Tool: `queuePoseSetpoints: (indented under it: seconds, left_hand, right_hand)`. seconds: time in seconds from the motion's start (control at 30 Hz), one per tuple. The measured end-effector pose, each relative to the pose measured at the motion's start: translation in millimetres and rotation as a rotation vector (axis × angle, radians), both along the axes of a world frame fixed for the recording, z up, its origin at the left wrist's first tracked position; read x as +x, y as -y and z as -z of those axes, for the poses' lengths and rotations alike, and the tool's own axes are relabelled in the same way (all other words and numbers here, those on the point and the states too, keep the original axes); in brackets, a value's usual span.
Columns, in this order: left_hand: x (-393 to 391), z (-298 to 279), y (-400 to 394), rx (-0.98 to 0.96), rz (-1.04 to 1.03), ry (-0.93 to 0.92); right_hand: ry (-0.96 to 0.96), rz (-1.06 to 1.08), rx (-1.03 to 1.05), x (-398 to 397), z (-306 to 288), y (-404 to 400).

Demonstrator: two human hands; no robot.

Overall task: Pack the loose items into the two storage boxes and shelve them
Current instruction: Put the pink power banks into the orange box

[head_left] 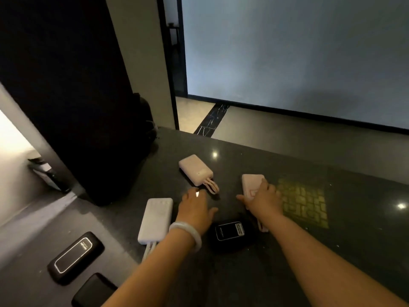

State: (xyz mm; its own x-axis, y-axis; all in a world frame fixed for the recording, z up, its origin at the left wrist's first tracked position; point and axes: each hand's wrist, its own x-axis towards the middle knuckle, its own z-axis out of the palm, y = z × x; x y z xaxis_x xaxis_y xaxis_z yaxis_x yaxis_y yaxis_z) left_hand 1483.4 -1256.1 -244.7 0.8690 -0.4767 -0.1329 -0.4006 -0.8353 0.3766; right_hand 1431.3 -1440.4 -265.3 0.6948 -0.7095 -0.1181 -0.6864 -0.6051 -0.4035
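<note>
- Right hand (264,197): laid over a pink power bank (251,185), fingers curled round its far edge and thumb at the near side; appears closed on it, the bank flat on the counter.
- Left hand (194,207): palm down, fingers spread and holding nothing, reaching toward a second pink power bank (195,170) just beyond the fingertips, its short cables trailing toward the hand. A pale bangle (188,232) circles the wrist.
- Other loose items: a white power bank (155,220) just left of the left wrist; a black power bank (230,232) between the forearms; two more black power banks (75,258) at the near left.
- Storage boxes: not in view.
- Handling note: likely best to lift each bank by its body, gathering the cables so that none snag.
- Surface: dark polished stone counter (332,251), with light reflections and a patch of yellowish grid pattern (303,204) right of the right hand.
- Room: a dark panel (66,85) stands at the left; pale wall and tiled floor beyond.
</note>
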Motion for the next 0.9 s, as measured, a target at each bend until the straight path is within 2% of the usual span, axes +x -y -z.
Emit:
queuePoseSetpoints:
  seconds: [0.17,0.3,0.37,0.43,0.53,0.73,0.8,0.9]
  left_hand:
    - [40.8,7.7,21.0,-0.106,-0.165,0.060]
    - [80.0,10.8,49.1,-0.072,-0.276,-0.028]
    - [92.9,17.5,61.1,-0.009,-0.246,-0.071]
    - [97.9,24.7,67.5,0.150,-0.159,-0.059]
    - [97.9,29.0,63.7,0.371,0.074,0.024]
    - [103.2,33.0,27.6,-0.006,0.245,-0.031]
    - [104.5,28.7,33.8,-0.044,0.186,-0.013]
    - [110.7,27.3,57.2,0.015,-0.075,0.001]
  right_hand:
    - [0.034,-0.014,-0.157,1.9,11.9,1.8]
    - [0.039,-0.011,-0.135,-2.2,15.0,4.0]
    - [0.024,-0.002,-0.120,-2.3,16.9,1.7]
    - [-0.002,0.001,-0.116,-1.5,18.2,0.0]
    - [-0.016,-0.007,-0.122,-0.8,18.7,0.3]
    - [-0.030,-0.019,-0.156,-1.5,20.9,-2.2]
    - [-0.030,-0.024,-0.175,-2.0,22.6,-2.7]
    - [-0.017,-0.032,-0.174,-3.6,24.0,-0.3]
